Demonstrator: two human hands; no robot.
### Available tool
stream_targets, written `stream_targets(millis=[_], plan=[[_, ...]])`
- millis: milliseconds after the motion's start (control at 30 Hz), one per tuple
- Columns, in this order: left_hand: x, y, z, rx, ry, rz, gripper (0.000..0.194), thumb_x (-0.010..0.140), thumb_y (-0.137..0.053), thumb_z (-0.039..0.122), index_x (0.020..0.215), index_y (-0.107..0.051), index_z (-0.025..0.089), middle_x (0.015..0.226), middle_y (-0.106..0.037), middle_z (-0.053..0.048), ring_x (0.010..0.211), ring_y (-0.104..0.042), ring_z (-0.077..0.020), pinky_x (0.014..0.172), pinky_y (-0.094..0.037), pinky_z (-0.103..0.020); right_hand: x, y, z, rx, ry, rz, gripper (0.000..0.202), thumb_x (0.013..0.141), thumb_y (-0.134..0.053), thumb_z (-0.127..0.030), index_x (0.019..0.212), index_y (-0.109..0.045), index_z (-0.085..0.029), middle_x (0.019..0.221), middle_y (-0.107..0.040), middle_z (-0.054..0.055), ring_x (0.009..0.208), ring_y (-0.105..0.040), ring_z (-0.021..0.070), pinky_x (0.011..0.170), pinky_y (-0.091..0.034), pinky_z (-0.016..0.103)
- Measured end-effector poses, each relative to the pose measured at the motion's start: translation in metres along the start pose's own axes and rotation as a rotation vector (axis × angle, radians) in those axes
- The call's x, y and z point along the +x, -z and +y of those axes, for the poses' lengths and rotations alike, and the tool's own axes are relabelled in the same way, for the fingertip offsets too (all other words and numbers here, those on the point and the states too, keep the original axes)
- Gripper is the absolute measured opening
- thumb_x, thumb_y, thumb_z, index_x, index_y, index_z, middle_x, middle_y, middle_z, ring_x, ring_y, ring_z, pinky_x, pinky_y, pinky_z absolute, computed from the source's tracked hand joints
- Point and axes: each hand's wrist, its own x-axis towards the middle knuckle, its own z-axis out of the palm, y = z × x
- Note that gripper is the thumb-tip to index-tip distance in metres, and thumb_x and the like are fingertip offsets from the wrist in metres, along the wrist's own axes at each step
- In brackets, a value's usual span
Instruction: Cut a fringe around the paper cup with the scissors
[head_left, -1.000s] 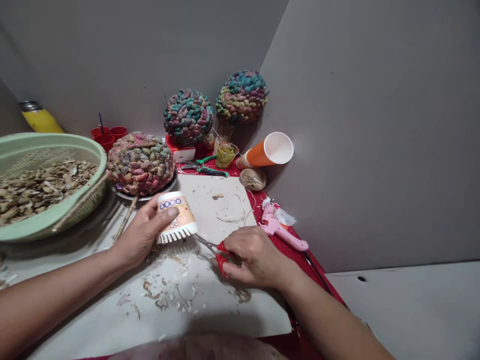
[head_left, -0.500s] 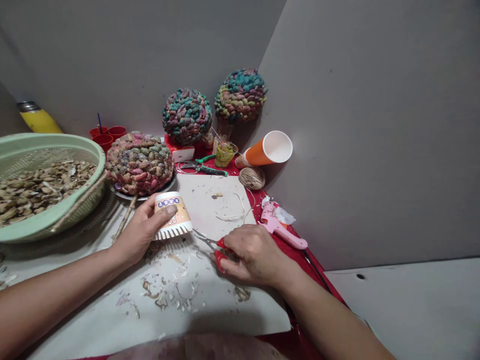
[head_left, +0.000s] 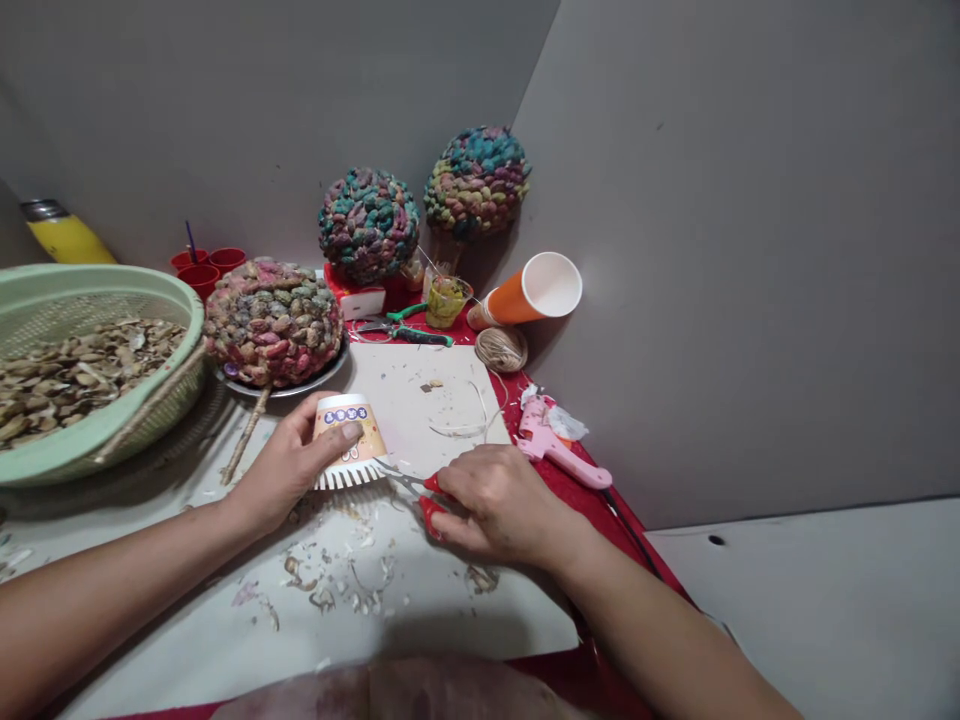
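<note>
My left hand (head_left: 300, 455) grips a small printed paper cup (head_left: 351, 425), held upside down, its lower rim cut into a fringe of narrow strips. The thumb presses on the cup's printed side. Red-handled scissors (head_left: 405, 480) are in my right hand (head_left: 495, 500), with fingers and thumb through the loops. Their blades are parted, the tips at the right side of the fringed rim. Under the hands lies a pale board (head_left: 420, 600) strewn with small scraps and shell bits. A ball covered in painted nutshells (head_left: 274, 325) on a stick rests in a metal dish behind my left hand.
A green basket (head_left: 180, 330) of shells stands at left. Two more shell-covered balls (head_left: 367, 225) stand at the back, near green-handled pliers (head_left: 420, 338), an orange paper cup (head_left: 506, 300) and a twine ball (head_left: 501, 350). A pink glue gun (head_left: 562, 455) lies at right, near the wall.
The scissors' tips have come from just beside the cup onto its fringed rim. The cup has turned slightly and sits a little lower in view, and the whole view has shifted a little.
</note>
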Motion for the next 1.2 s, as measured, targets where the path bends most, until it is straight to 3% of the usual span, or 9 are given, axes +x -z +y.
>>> stream_targets(millis=[300, 500, 667, 733, 900, 1000, 1200], plan=[[0.000, 0.000, -0.001, -0.008, 0.013, 0.002, 0.034, 0.076, -0.080, 0.037, 0.101, -0.064, 0.021, 0.083, -0.073, -0.001, 0.069, -0.068, -0.0162, 0.066, -0.053, -0.026, -0.002, 0.000, 0.000, -0.004, 0.046, -0.038, 0.032, 0.090, -0.048, -0.032, 0.065, -0.060, -0.018, 0.052, -0.056, 0.000, 0.048, -0.046, 0.0140, 0.055, -0.026, 0.030], [0.000, 0.000, -0.002, -0.013, 0.018, 0.018, 0.035, 0.076, -0.079, 0.038, 0.103, -0.065, 0.022, 0.082, -0.073, -0.001, 0.068, -0.068, -0.0172, 0.064, -0.052, -0.026, -0.002, -0.003, 0.001, -0.005, 0.055, 0.002, 0.036, 0.095, -0.046, -0.030, 0.064, -0.059, -0.017, 0.053, -0.055, 0.000, 0.048, -0.042, 0.0132, 0.056, -0.026, 0.030], [0.003, 0.000, 0.001, -0.128, 0.005, 0.039, 0.038, 0.076, -0.079, 0.035, 0.108, -0.065, 0.021, 0.087, -0.076, -0.002, 0.070, -0.071, -0.0181, 0.066, -0.055, -0.026, -0.002, -0.001, 0.002, 0.318, 0.055, 0.072, 0.036, 0.091, -0.053, -0.025, 0.057, -0.048, -0.017, 0.050, -0.044, -0.004, 0.048, -0.033, 0.0092, 0.053, -0.025, 0.027], [0.004, 0.001, 0.002, -0.175, -0.008, 0.049, 0.036, 0.077, -0.078, 0.032, 0.109, -0.065, 0.020, 0.090, -0.077, -0.002, 0.073, -0.072, -0.0184, 0.067, -0.056, -0.026, -0.003, 0.002, 0.002, 0.534, -0.011, -0.010, 0.039, 0.089, -0.058, -0.027, 0.055, -0.043, -0.017, 0.049, -0.037, -0.006, 0.047, -0.030, 0.0075, 0.050, -0.023, 0.025], [0.005, 0.004, 0.004, -0.262, -0.046, 0.056, 0.030, 0.079, -0.077, 0.027, 0.106, -0.067, 0.019, 0.095, -0.077, -0.003, 0.078, -0.073, -0.0173, 0.071, -0.058, -0.025, -0.002, 0.012, 0.004, 0.941, -0.323, -0.399, 0.047, 0.080, -0.068, -0.036, 0.052, -0.034, -0.019, 0.049, -0.026, -0.009, 0.046, -0.023, 0.0049, 0.043, -0.017, 0.021], [0.005, 0.005, 0.005, -0.276, -0.051, 0.042, 0.035, 0.078, -0.077, 0.027, 0.111, -0.068, 0.020, 0.097, -0.077, -0.003, 0.080, -0.073, -0.0176, 0.074, -0.059, -0.027, 0.002, 0.017, 0.005, 1.020, -0.407, -0.468, 0.049, 0.076, -0.069, -0.037, 0.052, -0.030, -0.020, 0.050, -0.024, -0.009, 0.047, -0.021, 0.0044, 0.043, -0.016, 0.020], [0.004, 0.005, 0.006, -0.284, -0.035, 0.023, 0.033, 0.076, -0.078, 0.026, 0.108, -0.071, 0.020, 0.097, -0.078, -0.003, 0.083, -0.072, -0.0183, 0.075, -0.058, -0.026, 0.006, 0.018, 0.006, 1.107, -0.417, -0.514, 0.048, 0.076, -0.069, -0.038, 0.051, -0.033, -0.019, 0.049, -0.024, -0.010, 0.047, -0.019, 0.0037, 0.042, -0.014, 0.019]])
